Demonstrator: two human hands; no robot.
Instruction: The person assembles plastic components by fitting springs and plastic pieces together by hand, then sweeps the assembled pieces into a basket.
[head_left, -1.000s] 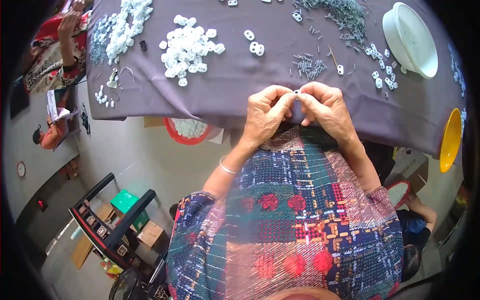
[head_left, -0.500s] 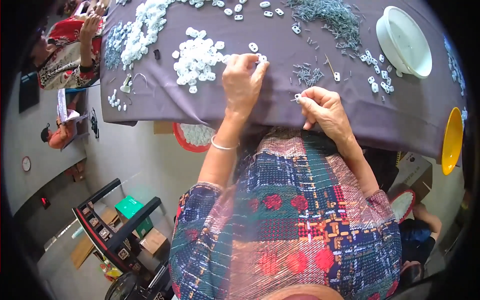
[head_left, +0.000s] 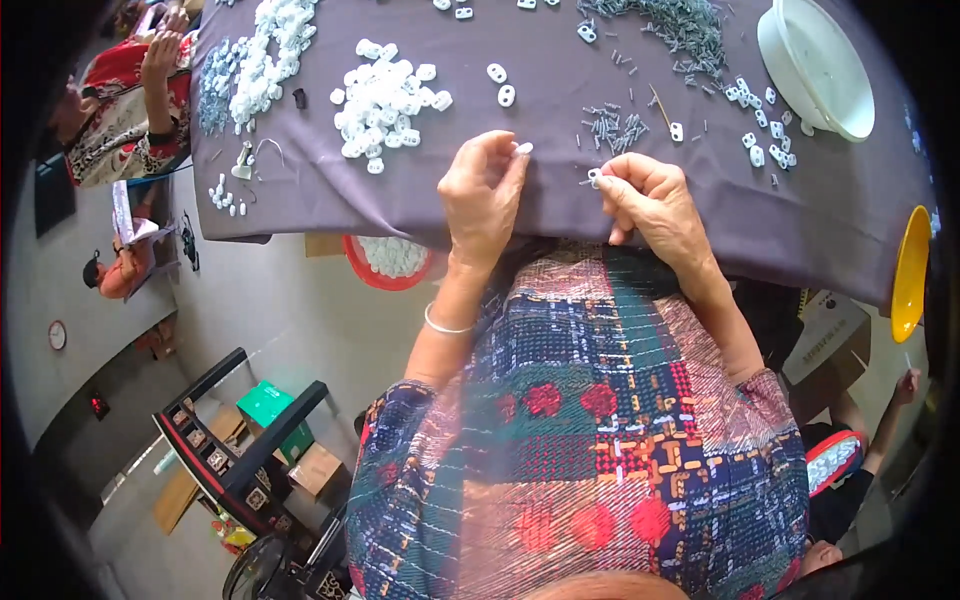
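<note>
My left hand (head_left: 480,203) is closed, pinching a small white plastic piece (head_left: 523,148) between thumb and fingertip just above the cloth. To its right, my right hand (head_left: 655,210) grips a white two-hole plastic piece (head_left: 594,177), with a thin grey pin (head_left: 585,183) sticking out on its left side. Beyond the left hand lie two loose white two-hole pieces, and a heap of white pieces (head_left: 385,108) is to its left. A small scatter of grey pins (head_left: 613,128) lies just beyond the right hand.
A dark cloth (head_left: 330,190) covers the table. Farther off are a big pile of grey pins (head_left: 685,40), a white basin (head_left: 830,90) and several white pieces near it. A thin stick (head_left: 659,105) lies beside one piece. A yellow dish (head_left: 909,275) stands at the right edge. Another person's hands (head_left: 160,60) are at far left.
My left hand has drawn back toward me with a white piece in its fingertips, away from the loose pieces. The right hand keeps its grip on its piece. The view has shifted slightly.
</note>
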